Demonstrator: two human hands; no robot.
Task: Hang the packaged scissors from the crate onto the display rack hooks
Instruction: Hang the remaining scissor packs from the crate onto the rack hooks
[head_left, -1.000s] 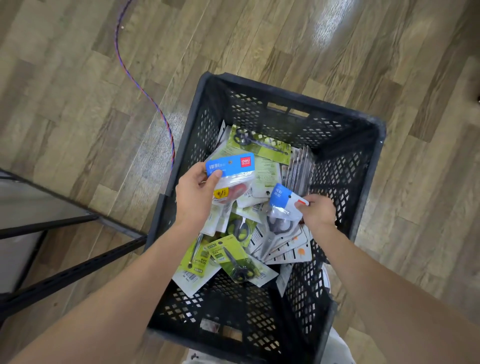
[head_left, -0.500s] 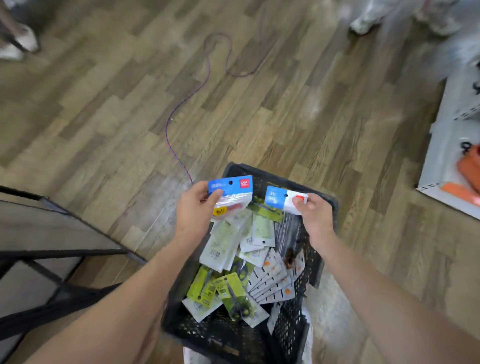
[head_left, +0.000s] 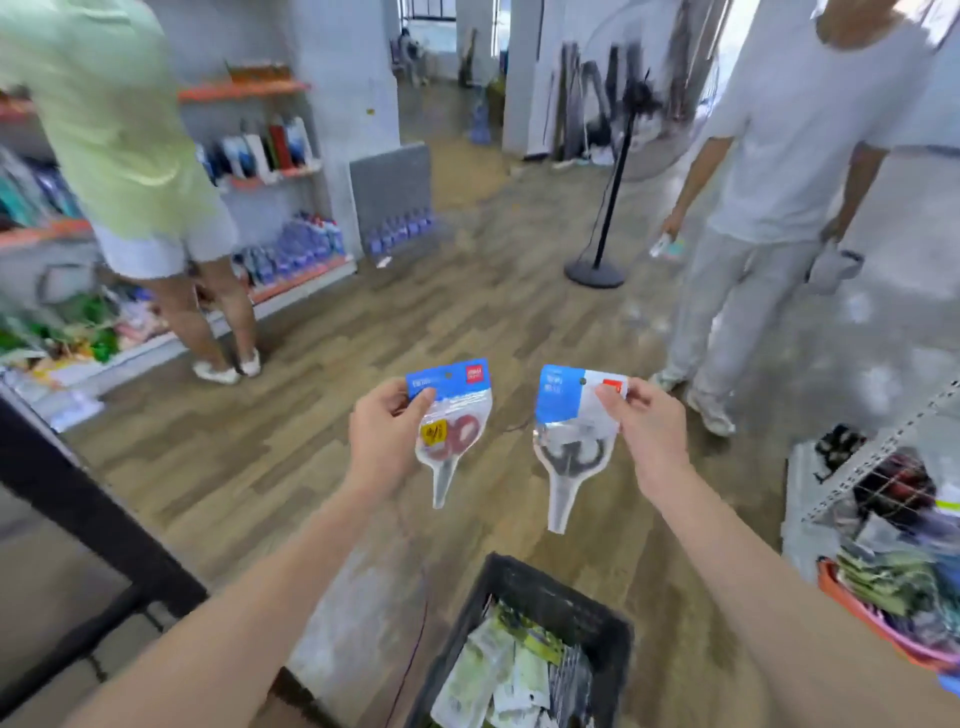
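Both packs lifted off the crate (head_left: 519, 582) (header cards between fingers (head_left: 423, 399)).

Your left pack (head_left: 451, 415) has a blue header, red handles and a yellow sticker; your right pack (head_left: 571, 421) is blue and white with dark handles. The crate (head_left: 545, 587) is black latticework.

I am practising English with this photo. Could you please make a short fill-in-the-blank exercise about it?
1. The left hand holds the packet of scissors with ____ handles.
2. Each packet has a ____ header card.
3. The right hand holds one packet; the black ____ stands below.

Missing words: red; blue; crate
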